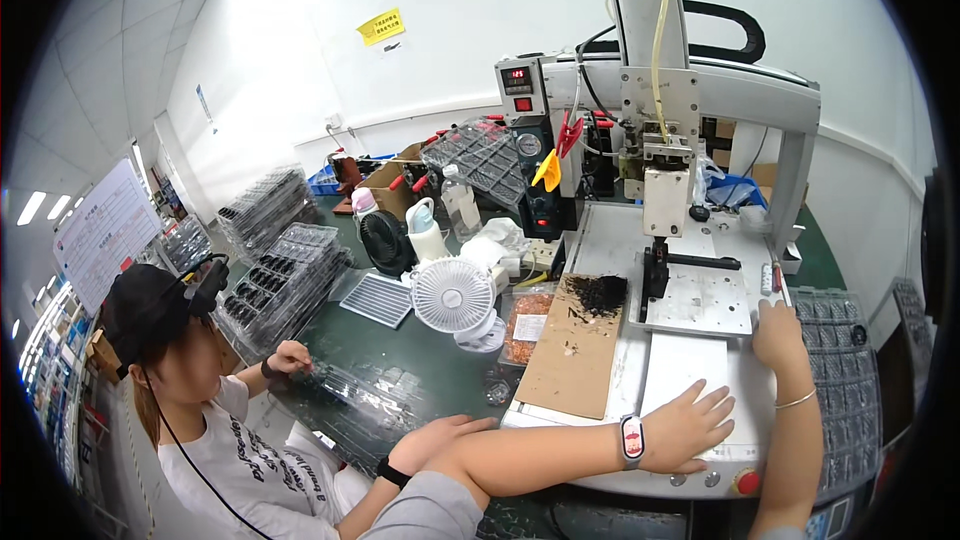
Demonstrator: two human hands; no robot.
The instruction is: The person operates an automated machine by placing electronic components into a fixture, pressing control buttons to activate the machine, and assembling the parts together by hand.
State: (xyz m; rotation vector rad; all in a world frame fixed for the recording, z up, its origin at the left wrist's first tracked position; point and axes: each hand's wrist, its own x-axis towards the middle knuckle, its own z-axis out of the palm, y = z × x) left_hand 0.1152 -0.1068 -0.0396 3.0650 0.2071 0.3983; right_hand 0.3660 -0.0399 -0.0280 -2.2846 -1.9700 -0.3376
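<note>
My left hand (pixel 690 430) lies with its fingers spread at the front of the white machine bed (pixel 625 450), holding nothing. My right hand (pixel 780 335) is closed at the bed's right edge, beside a small red-and-white item (pixel 768 278). A thin pale stick seems to rise from its fingers, too small to name. Left of that hand, a metal plate (pixel 705 312) bears a black fixture (pixel 655 275) with a black bar, under the machine head (pixel 665 202). A brown board (pixel 570 370) with a heap of small black pieces (pixel 598 294) lies left of it.
A co-worker in a black cap (pixel 150 305) sits at the left, one hand close to my left forearm. A white fan (pixel 453 295), a bottle (pixel 461 205) and stacked clear trays (pixel 280 280) stand on the green table. More trays (pixel 845 380) lie right. A red button (pixel 747 482) is on the machine's front.
</note>
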